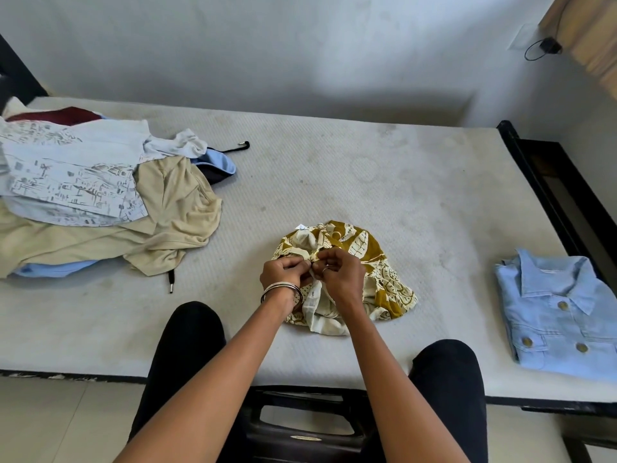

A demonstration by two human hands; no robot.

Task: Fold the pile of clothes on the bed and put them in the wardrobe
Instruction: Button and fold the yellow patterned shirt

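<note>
A bunched mustard printed garment (364,262), near the bed's (334,162) front edge, was pinched by both the left hand (285,270) and the right hand (340,274); spreading flat was judged necessary before folding.

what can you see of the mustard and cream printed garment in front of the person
The mustard and cream printed garment is thin, soft-looking cloth with a leaf-like pattern, lying bunched and crumpled, not folded, on the mattress near its front edge. A small white tag shows at its top left. A pale strip of its fabric hangs toward the person. The left hand and right hand meet over its middle, fingers curled and pinching the cloth. It lies apart from the other clothes.
</note>
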